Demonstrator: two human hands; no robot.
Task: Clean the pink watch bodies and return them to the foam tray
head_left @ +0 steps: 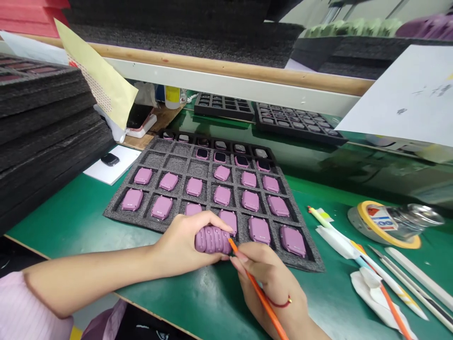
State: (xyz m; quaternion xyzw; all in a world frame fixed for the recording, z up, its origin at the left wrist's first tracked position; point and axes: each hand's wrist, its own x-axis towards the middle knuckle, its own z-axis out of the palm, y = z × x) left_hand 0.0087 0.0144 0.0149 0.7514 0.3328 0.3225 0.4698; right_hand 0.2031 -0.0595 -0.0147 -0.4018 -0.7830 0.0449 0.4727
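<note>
My left hand (182,245) is closed around a purple watch body (211,239), holding it on edge at the near rim of a dark foam tray (311,262). My right hand (271,278) grips an orange stick (262,297) like a pen, its tip touching the right side of the watch body. The tray's pockets hold several more purple watch bodies (250,200), most face down; a few in the far rows show dark screens (220,157).
Stacks of black foam sheets (42,123) stand at the left. Two more black trays (295,122) lie at the back. At the right are a tape roll (384,224), pens, tweezers and white wipes (375,293). A small black part (110,159) rests on white paper.
</note>
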